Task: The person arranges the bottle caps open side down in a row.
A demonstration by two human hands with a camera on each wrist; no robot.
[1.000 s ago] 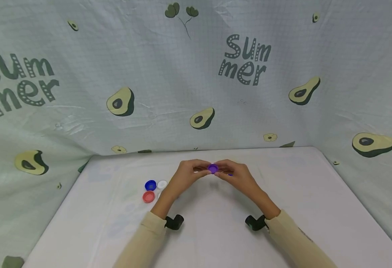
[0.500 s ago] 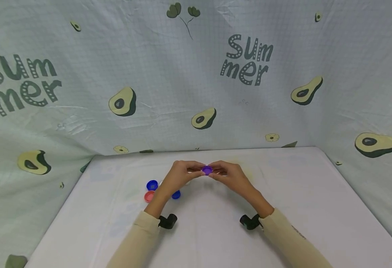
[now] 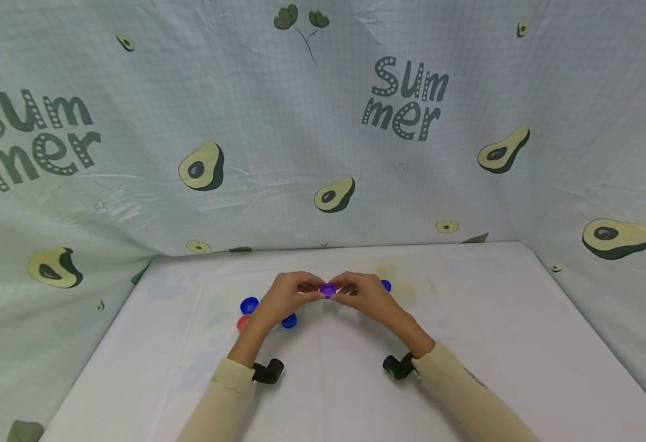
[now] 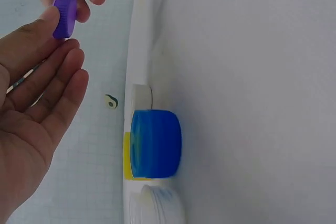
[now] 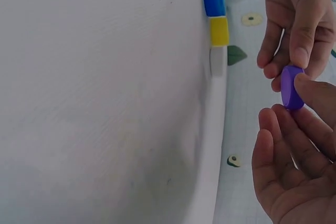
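Note:
A small purple bottle cap [image 3: 327, 290] is held up above the table between both hands, its hollow side facing the head camera. My left hand [image 3: 283, 299] pinches one edge between thumb and fingers. From the other side my right hand [image 3: 368, 296] pinches the opposite edge. The ridged rim of the purple cap [image 4: 64, 17] shows in the left wrist view. In the right wrist view the same cap [image 5: 292, 87] sits between the two sets of fingertips.
On the white table [image 3: 323, 380], left of the hands, lie a blue cap [image 3: 249, 305], a red cap [image 3: 243, 323] and another blue cap [image 3: 289, 320]. One more blue cap [image 3: 386, 285] lies behind the right hand. Yellow [image 5: 219, 31] and white caps [image 4: 157, 205] show in the wrist views.
Both hands have moved left and slightly nearer with the purple cap between them. The blue cap beyond the right hand has come into fuller view.

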